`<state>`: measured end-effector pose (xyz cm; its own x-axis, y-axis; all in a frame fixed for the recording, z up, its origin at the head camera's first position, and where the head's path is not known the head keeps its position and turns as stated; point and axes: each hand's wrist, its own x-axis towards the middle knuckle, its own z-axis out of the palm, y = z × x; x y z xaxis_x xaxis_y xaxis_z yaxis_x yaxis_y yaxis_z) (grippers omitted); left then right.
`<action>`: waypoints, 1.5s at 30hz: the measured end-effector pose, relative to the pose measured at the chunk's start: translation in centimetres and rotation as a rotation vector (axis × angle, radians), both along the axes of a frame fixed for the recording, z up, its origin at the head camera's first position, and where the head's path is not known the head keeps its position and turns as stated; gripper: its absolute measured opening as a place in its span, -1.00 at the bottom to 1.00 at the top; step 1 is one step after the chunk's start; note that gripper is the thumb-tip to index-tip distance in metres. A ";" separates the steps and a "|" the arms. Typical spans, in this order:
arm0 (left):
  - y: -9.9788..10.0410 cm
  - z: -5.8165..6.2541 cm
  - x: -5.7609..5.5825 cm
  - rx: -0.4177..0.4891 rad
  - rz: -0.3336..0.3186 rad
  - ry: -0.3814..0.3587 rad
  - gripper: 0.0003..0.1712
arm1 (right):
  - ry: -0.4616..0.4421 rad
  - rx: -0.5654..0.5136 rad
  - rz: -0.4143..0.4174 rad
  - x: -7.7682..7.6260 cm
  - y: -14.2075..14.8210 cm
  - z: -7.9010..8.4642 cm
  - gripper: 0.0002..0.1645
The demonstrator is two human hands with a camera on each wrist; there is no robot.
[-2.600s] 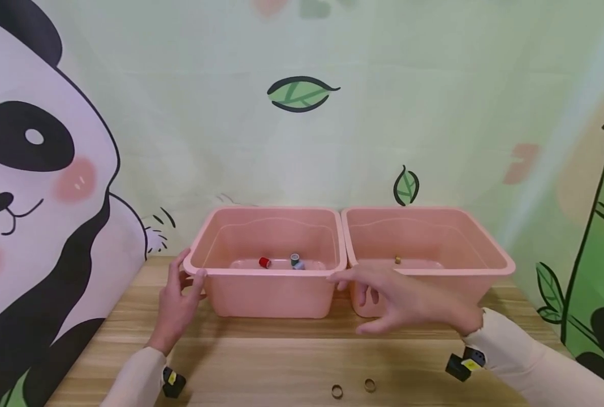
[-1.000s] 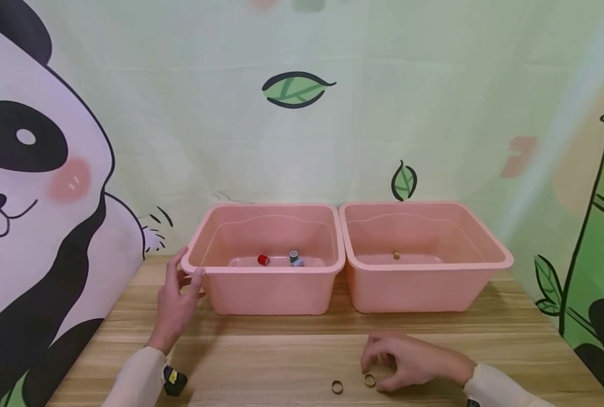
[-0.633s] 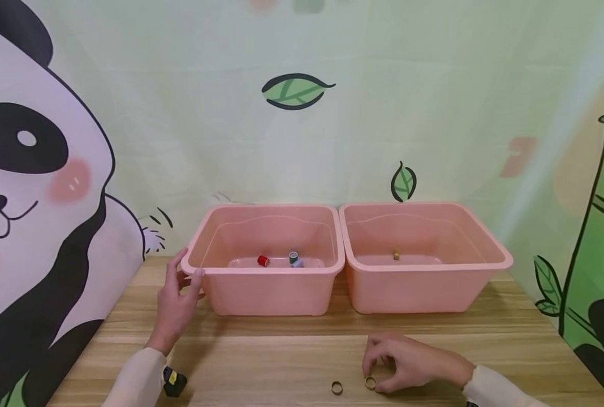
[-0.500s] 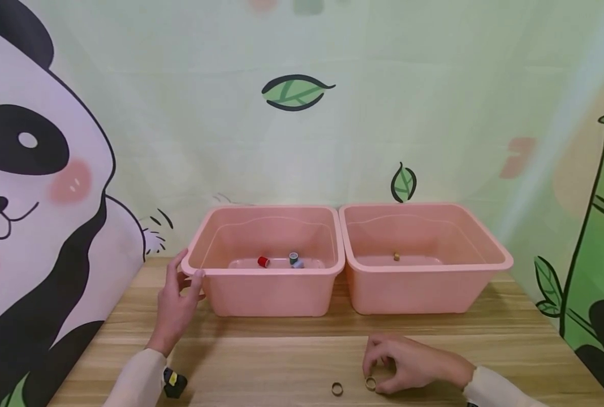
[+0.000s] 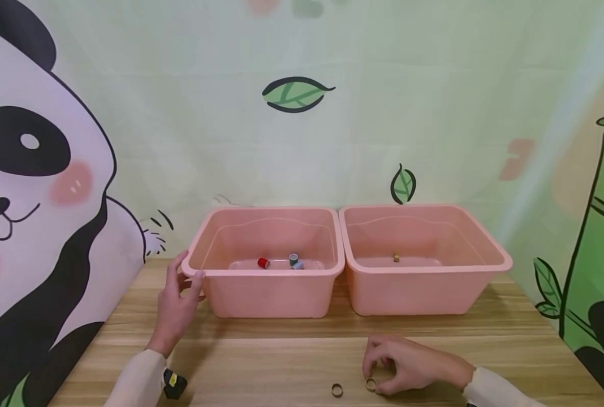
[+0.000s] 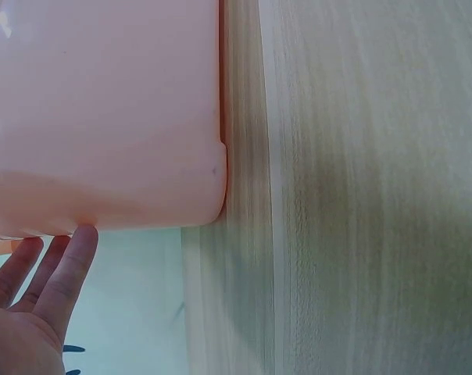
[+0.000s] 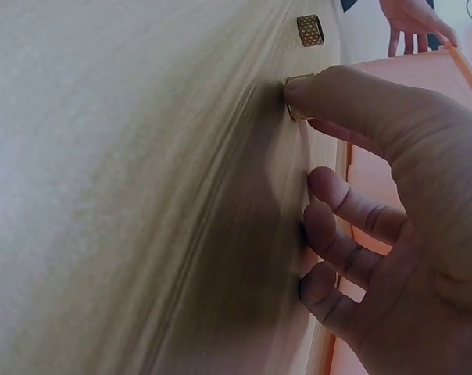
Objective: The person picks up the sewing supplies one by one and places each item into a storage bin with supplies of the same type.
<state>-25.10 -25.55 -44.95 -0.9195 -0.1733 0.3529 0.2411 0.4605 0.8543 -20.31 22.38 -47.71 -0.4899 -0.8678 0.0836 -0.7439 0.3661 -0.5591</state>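
Note:
My right hand (image 5: 409, 364) is low over the tabletop. Between its thumb and index finger it pinches a brass thimble ring (image 5: 370, 384), which stands on edge on the wood; the other fingers curl loosely. A second thimble ring (image 5: 337, 390), dimpled all round in the right wrist view, stands to its left. My left hand (image 5: 176, 308) grips the front left corner of the left pink bin (image 5: 271, 294), thumb at the front rim. In the left wrist view its fingers (image 6: 68, 277) lie against the bin's outer wall.
Inside the left bin lie a red thread spool (image 5: 263, 263), a green spool (image 5: 293, 259) and a light blue one (image 5: 298, 265). The right pink bin (image 5: 424, 291) beside it holds a small gold piece (image 5: 396, 258). A printed cloth (image 5: 302, 152) hangs behind both.
My right hand has come down from the bins' front rims to the tabletop and closed its thumb and index finger on the right-hand thimble ring. The left hand has stayed at the bin corner.

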 end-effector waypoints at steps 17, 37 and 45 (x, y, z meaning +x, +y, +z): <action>0.0 0.0 0.2 0.005 -0.008 -0.017 -0.23 | -0.066 -0.007 0.023 0.0 0.2 0.7 -0.79; 0.1 0.2 0.2 0.013 -0.017 -0.003 -0.24 | 0.041 -0.065 -0.006 -0.2 1.1 4.1 -0.70; 0.2 0.5 0.3 0.027 -0.026 -0.008 -0.22 | 0.047 -0.032 -0.053 -0.4 1.5 5.6 -0.68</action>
